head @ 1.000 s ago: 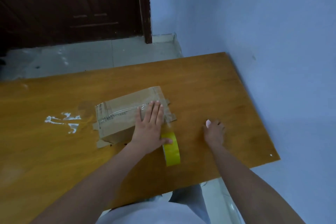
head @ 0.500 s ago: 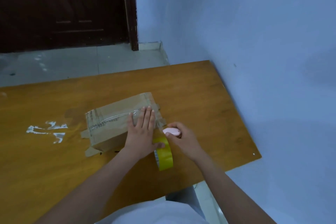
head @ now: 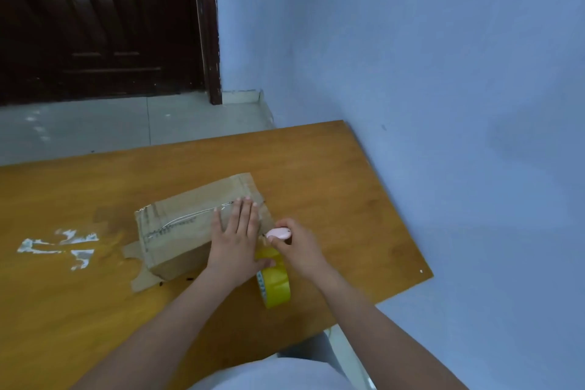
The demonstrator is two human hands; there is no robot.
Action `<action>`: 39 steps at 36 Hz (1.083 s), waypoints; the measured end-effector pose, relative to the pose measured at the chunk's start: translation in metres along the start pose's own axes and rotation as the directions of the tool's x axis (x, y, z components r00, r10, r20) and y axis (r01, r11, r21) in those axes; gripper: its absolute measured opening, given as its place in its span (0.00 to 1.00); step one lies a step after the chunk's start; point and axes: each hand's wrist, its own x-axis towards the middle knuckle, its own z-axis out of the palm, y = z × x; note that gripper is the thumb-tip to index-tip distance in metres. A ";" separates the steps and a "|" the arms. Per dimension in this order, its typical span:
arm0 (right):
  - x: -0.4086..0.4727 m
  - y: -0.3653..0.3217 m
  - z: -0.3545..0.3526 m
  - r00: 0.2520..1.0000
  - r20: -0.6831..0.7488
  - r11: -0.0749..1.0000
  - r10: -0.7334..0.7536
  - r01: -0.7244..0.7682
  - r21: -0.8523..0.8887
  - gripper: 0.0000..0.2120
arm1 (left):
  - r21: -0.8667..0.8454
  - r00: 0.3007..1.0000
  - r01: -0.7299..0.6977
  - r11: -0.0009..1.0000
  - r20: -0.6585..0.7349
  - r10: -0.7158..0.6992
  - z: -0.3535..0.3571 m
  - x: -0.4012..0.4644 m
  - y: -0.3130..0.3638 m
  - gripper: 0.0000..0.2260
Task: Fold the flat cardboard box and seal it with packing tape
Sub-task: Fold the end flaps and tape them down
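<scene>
A folded brown cardboard box [head: 186,228] lies on the wooden table [head: 332,174], with clear tape along its top seam. My left hand [head: 235,237] presses flat on the box's right end, fingers straight, thumb touching the yellow tape roll [head: 275,282] that stands on edge just below the box's corner. My right hand [head: 297,245] pinches a small pink cutter [head: 278,233] at the box's right end, where the tape runs from box to roll. The tape strip itself is hard to make out.
White patches of residue [head: 60,245] mark the table to the left of the box. A blue wall [head: 443,104] borders the table's right edge. A dark wooden door [head: 101,22] stands beyond the tiled floor [head: 133,123].
My right hand picked the pink cutter up from the table on the right and brought it to the box's right end. My left hand stayed pressed on the box.
</scene>
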 end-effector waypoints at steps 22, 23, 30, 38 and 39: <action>0.001 0.008 0.003 0.974 -0.198 0.994 0.109 -0.109 0.014 0.16 | -0.011 1.000 0.011 1.000 -0.006 -0.011 0.000 0.001 0.001 0.52; 0.002 0.012 0.001 0.957 -0.248 0.989 0.149 -0.146 0.030 0.15 | -0.011 1.000 0.013 1.000 -0.003 -0.013 -0.001 0.001 0.001 0.53; 0.007 0.047 0.001 0.906 -0.233 0.932 0.352 -0.362 0.002 0.18 | -0.004 1.000 0.014 1.000 0.008 -0.014 -0.001 0.002 0.001 0.52; 0.004 0.078 0.010 0.931 -0.139 0.902 0.337 -0.362 -0.237 0.19 | 0.005 1.000 0.006 1.000 0.025 -0.006 -0.003 0.002 0.001 0.52; 0.005 0.081 0.010 0.932 -0.150 0.889 0.329 -0.359 -0.283 0.19 | 0.005 1.000 0.007 1.000 0.027 -0.007 -0.003 0.002 0.001 0.52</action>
